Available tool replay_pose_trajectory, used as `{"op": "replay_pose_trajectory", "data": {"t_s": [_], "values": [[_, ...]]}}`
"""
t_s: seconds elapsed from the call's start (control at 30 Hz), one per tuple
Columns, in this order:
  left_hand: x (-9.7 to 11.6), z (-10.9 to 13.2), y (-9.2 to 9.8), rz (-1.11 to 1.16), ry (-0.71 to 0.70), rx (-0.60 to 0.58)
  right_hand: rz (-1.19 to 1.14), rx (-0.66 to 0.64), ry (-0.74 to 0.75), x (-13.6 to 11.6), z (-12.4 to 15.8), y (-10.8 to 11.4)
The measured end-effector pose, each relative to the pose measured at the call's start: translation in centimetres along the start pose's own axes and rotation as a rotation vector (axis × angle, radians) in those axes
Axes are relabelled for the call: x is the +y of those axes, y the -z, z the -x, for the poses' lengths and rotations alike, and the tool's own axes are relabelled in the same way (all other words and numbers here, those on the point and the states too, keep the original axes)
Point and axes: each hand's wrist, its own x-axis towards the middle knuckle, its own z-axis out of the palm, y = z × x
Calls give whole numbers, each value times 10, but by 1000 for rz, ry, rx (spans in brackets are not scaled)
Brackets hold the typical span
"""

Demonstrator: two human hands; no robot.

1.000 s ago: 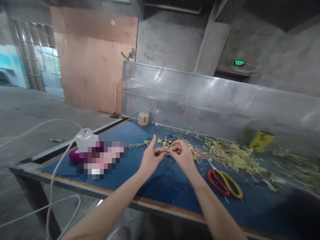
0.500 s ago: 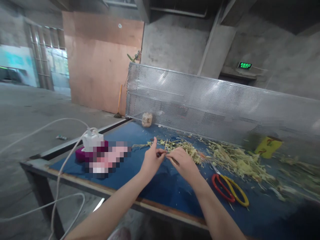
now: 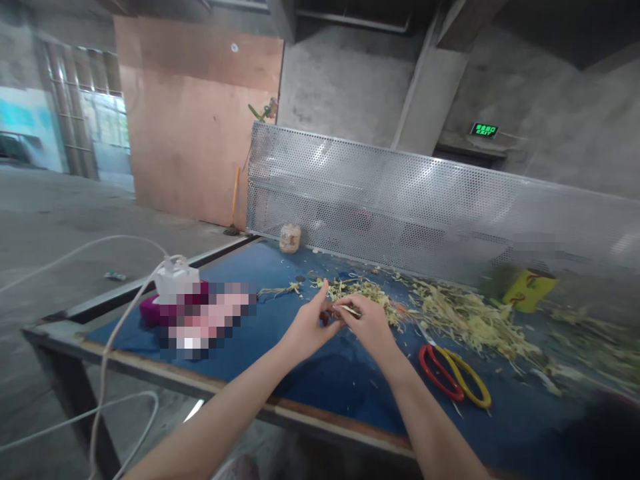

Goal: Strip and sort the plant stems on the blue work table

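Observation:
Over the blue tabletop, my left hand [image 3: 311, 328] has its thumb raised and its fingers curled around the brownish end of a thin plant stem. My right hand [image 3: 369, 321] meets it and pinches the same plant stem [image 3: 349, 309], whose pale part shows between the fingertips. Part of the stem is hidden by the fingers. Just behind the hands lies a loose heap of pale yellow-green plant shreds [image 3: 367, 290]. To the right of my right hand rest scissors [image 3: 445, 377] with one red and one yellow handle loop.
A larger pile of shreds [image 3: 460, 317] spreads to the right, near a yellow can [image 3: 530, 291]. At left are a white plug adapter [image 3: 176, 280] on a purple base and a blurred-out pink object [image 3: 215, 317]. A perforated metal panel [image 3: 400, 193] borders the table's back.
My hands have come closer together, and the right fingers have turned so the stem's pale part shows. The whole view has shifted slightly.

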Motion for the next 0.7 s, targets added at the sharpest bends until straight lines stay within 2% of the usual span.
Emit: {"op": "replay_pose_trajectory", "data": {"t_s": [0.17, 0.23, 0.33, 0.4, 0.53, 0.7], "values": [[6, -3, 1, 175, 134, 72, -219, 3, -99, -1, -1, 2], [8, -4, 3, 238, 198, 89, -169, 23, -70, 0, -2, 4], [10, -5, 6, 251, 261, 106, -51, -23, -4, 3, -3, 6], [11, -6, 8, 259, 272, 111, -7, -35, 43, 4, -3, 7], [14, -7, 9, 390, 286, 119, -9, 22, 120, 4, -5, 9], [16, -6, 9, 558, 315, 127, 22, 41, 103, 1, -3, 9]]}}
